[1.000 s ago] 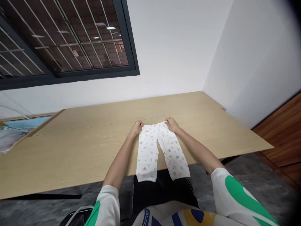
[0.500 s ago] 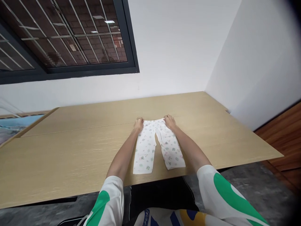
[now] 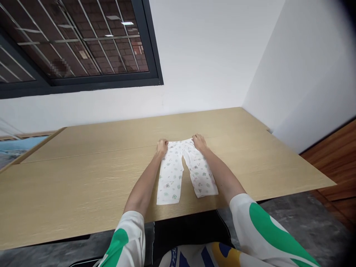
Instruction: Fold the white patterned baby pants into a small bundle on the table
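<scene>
Rm corner: wht walls [image 3: 211,55]; dk-framed window [image 3: 80,40] w/ bars, cut off top & L. Pixelated blotch [image 3: 59,67] in glass, can't ID. Worktop [image 3: 83,185]: wood-look, seam across, L end cut off. Item: 1 pr wht trousers [image 3: 171,170], motifs too sm. to ID; flat on worktop nr front edge, legs apart, hems toward person. L hand [image 3: 162,147]: fingers closed on waistband's L corner, tips partly hidden. R hand [image 3: 199,142]: fingers closed on R corner, covering it. Lt-blue item [image 3: 25,144], far L: cut off, can't ID. Sleeves [image 3: 267,230], wht/grn: cut off below.
</scene>
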Demonstrator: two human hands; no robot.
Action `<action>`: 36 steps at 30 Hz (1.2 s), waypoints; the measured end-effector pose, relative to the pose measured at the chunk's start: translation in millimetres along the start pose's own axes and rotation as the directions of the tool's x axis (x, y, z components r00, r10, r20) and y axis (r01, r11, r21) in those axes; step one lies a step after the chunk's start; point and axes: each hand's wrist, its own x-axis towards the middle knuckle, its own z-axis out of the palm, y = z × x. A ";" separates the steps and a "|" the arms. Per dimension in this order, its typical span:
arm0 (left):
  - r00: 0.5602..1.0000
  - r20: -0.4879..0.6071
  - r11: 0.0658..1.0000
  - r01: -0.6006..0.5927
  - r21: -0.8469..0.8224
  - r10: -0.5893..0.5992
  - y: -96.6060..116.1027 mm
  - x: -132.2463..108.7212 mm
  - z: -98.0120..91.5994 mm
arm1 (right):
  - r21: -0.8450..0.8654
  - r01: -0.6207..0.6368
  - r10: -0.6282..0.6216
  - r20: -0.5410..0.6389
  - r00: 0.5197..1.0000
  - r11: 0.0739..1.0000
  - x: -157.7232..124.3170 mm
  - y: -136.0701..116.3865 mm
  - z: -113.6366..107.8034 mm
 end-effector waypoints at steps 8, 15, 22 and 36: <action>0.999 -0.028 1.000 -0.020 0.012 0.021 32.9 -16.6 -6.0 | 0.010 -0.007 0.007 -0.012 1.000 1.000 -1.3 0.3 -1.0; 0.985 0.012 0.984 -0.175 0.032 0.175 100.5 -71.6 -5.2 | 0.017 0.001 -0.001 -0.019 1.000 1.000 -0.6 5.2 4.5; 0.793 0.403 0.888 -0.437 -0.145 0.457 157.3 -201.2 32.2 | 0.049 0.006 -0.004 -0.029 1.000 0.999 3.8 12.2 12.1; 0.774 0.482 0.898 -0.435 -0.064 0.410 179.9 -254.0 26.8 | 0.255 -0.136 0.143 -0.008 0.990 0.957 9.7 11.4 3.8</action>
